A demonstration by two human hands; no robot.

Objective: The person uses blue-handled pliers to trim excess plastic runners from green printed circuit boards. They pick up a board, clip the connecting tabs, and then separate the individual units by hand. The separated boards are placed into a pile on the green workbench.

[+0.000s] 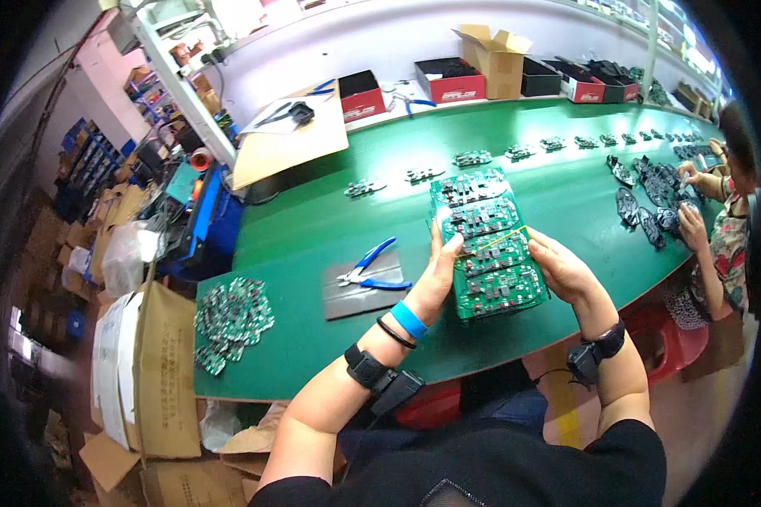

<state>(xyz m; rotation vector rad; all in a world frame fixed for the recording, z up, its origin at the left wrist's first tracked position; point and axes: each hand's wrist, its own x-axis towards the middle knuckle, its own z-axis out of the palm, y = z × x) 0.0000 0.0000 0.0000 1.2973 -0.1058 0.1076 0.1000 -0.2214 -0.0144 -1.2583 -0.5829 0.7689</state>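
So the left hand (435, 275) and right hand (566, 269) are both clamping the circuit board stack (503, 291), holding it over the green desk (296, 228). Red-and-black boxes (461, 89) are lining the back, some holding dark parts (607, 71), around an open carton (492, 69). Near edge (254, 399)'s running close by, green surface stretching behind.

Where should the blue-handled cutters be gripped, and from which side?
Probably around both blue handles, coming from the right: the cutters lie open on the dark pad, jaws pointing left and handles splayed rightward, toward the left hand.
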